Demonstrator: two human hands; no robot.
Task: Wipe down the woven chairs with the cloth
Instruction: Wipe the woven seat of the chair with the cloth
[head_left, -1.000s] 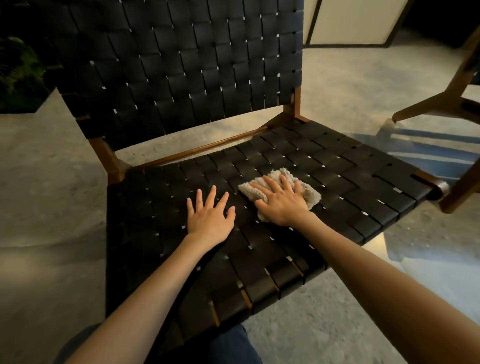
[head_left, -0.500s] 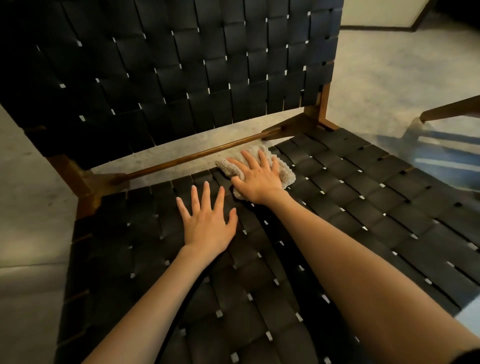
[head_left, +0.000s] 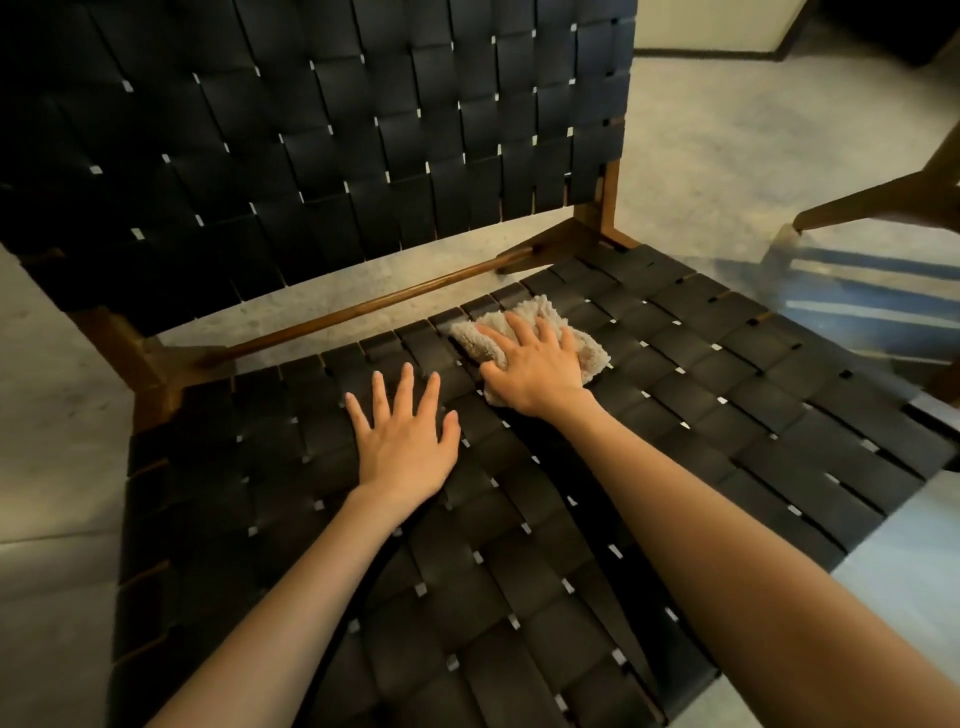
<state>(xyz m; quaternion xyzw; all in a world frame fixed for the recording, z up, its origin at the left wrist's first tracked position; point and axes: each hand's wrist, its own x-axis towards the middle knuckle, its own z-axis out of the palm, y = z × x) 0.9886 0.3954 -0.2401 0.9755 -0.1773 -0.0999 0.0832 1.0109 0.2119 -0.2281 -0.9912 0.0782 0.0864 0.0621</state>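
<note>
Right grip (head_left: 535, 370) lies flat on the cloth (head_left: 592, 356), fingers straight & a bit spread, pressing rather than clutching. The cloth sits under its palm on the woven seat (head_left: 727, 415), w/ the wooden rear rail (head_left: 363, 312) just beyond the fingertips. Left grip (head_left: 405, 447) is just beside it on the thumb side, a bit nearer the person, also flat w/ fingers splayed, holding nothing, prob bracing on the straps. Looks like mid-wipe of the seat; can't tell if the backrest (head_left: 363, 156) above the fingertips is done. To do it well, I'd say keep palm weight even so the cloth doesn't bunch, and go along the straps then across, since dust prob sits in the weave gaps. Cover the wide stretch off the right grip's little-finger side, then back toward the wrists. 2nd chair (head_left: 883, 202) stands further out that way. No brand, label or writing readable anywhere
</note>
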